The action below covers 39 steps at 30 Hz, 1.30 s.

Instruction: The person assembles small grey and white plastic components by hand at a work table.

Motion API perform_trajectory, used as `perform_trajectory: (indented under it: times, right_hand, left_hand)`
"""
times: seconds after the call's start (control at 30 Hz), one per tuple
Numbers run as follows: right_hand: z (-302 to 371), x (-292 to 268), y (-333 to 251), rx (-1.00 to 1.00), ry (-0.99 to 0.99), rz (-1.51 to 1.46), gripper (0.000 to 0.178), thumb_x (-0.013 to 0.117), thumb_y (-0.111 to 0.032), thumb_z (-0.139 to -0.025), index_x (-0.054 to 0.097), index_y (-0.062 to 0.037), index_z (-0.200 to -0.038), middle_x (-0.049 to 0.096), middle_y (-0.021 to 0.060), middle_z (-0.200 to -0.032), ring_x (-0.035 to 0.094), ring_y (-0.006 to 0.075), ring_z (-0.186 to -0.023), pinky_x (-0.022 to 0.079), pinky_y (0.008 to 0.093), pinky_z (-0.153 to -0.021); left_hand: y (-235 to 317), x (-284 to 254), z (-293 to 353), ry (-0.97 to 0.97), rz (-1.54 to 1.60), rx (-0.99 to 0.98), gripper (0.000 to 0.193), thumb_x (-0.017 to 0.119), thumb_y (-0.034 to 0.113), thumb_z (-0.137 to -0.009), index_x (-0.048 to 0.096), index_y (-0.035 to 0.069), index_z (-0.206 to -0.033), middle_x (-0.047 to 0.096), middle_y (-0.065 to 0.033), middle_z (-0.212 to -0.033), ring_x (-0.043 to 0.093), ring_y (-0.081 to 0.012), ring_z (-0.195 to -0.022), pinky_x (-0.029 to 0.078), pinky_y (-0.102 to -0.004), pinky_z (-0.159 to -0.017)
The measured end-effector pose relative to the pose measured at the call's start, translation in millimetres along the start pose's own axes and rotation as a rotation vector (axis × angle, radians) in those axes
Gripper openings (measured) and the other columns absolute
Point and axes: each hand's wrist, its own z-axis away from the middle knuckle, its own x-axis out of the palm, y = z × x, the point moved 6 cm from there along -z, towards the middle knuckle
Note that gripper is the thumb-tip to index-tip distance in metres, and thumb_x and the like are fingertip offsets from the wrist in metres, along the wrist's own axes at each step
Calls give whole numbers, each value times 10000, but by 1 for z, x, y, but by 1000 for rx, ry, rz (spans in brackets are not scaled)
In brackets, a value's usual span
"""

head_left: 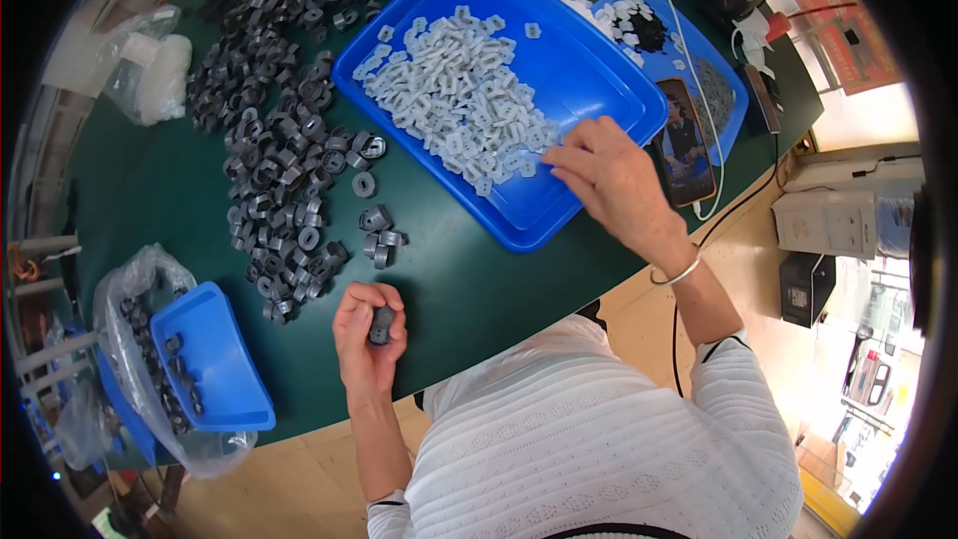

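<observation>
Dark grey part (381,325) is clamped in the fingers of the left hand (363,347), with the green surface (479,289) beyond that hand. Pale pieces (449,90) are heaped in the blue tray (574,70) at the fingertips of the right hand (617,185); these are drawn close, but whether a piece is gripped cannot be told. One piece is best pinched from the heap's fringe, the dark part being held steady.

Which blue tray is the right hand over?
The large central tray, heaped with pale grey parts; the right hand is over its near side. No hand is over the other blue trays.
</observation>
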Motion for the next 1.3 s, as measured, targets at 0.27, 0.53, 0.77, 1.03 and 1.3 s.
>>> perform_trajectory:
  times: [0.27,0.53,0.77,1.03,1.3]
  right_hand:
    - [-11,8,12,-41,-208,64,184,718,-10,-729,660,-41,-901,533,90,-890,527,274,-887,492,376,-731]
    - [-22,18,-47,-74,-45,-475,75,676,-53,-837,668,-30,-908,628,98,-872,617,253,-821,487,337,-729]
    - [-13,111,-104,67,-272,-851,121,617,-133,-914,619,-19,-956,611,127,-796,570,293,-675,460,368,-615]
    - [3,110,-106,375,-437,-1208,87,624,-62,-918,672,0,-954,584,33,-842,580,89,-669,472,216,-594]
    - [17,115,-99,507,-350,-1317,95,630,-54,-913,652,23,-966,663,38,-825,592,70,-685,498,212,-612]
  left_hand:
    - [32,21,-21,375,-1438,506,298,808,109,-754,578,43,-932,518,-41,-636,483,-150,-541,381,-301,-504]
    - [25,0,-20,346,-1299,484,197,764,90,-792,591,25,-860,572,-47,-692,523,-148,-574,423,-296,-532]
    - [18,-8,-5,413,-1213,273,191,730,67,-800,552,21,-851,574,-39,-693,492,-90,-588,416,-252,-551]
    - [18,-1,13,191,-1006,247,208,574,-32,-865,691,36,-1023,573,-5,-801,438,-52,-664,338,-193,-601]
    - [-5,6,-3,310,-479,141,155,609,6,-895,589,32,-1047,631,-49,-886,591,-81,-676,411,-173,-441]
